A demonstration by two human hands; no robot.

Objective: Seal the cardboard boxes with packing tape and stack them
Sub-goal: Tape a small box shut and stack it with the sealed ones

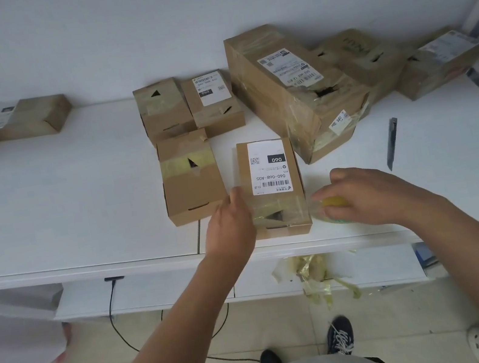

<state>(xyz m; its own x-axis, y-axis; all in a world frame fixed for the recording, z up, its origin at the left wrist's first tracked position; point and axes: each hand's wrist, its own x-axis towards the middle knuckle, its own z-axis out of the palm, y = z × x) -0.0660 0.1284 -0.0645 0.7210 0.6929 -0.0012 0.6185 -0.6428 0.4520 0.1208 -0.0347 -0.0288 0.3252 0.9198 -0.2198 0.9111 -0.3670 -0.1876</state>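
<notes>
Nearest, at the counter (77, 210) edge, the left hand (230, 224) lies with relaxed fingers against the side of one labelled box (271, 188), likely steadying it, while the right hand (372, 196) has its fingers wrapped over a roll of packing tape (332, 208) just beside that box, apparently drawing a strip across its near end. Beyond lie a box cutter (392, 141), three more small boxes, and at the wall one large box (285, 86) with two others to its right and two at far left: nine boxes, none stacked yet.

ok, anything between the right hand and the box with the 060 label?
Nothing visible. The right hand holds the tape roll just right of the labelled box, with only bare table between. The left hand touches the box's left side.
</notes>
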